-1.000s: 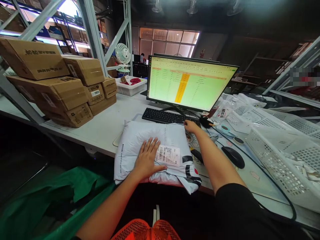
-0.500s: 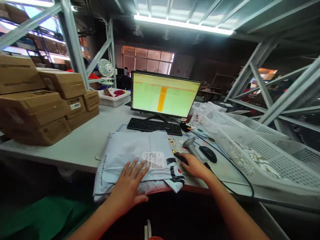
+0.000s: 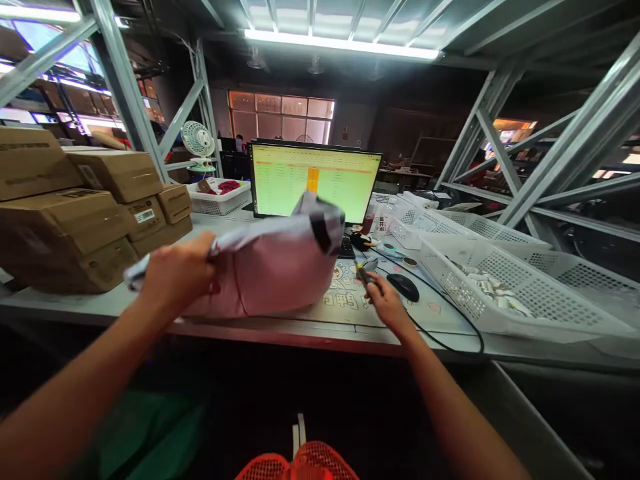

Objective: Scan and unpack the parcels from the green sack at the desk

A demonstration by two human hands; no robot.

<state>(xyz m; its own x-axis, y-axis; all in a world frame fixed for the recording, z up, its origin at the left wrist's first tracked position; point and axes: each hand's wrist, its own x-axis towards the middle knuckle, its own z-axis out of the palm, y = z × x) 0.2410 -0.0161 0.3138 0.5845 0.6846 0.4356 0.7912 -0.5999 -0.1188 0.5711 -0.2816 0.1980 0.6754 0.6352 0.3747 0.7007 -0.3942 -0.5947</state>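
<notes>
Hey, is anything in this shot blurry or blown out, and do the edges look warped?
Head view: the parcel in the left hand is smeared by motion blur; the right hand on the scanner is sharper. The ceiling light and monitor glare bright, while the space under the table is dark. The wide lens bends the shelf posts at the edges.

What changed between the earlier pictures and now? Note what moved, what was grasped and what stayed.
The left hand, flat on the mailer bag before, has gripped its edge and lifted it off the desk, pink underside showing. The right hand moved from the keyboard to the barcode scanner and holds it. Monitor, cardboard boxes and mouse stayed put.
</notes>
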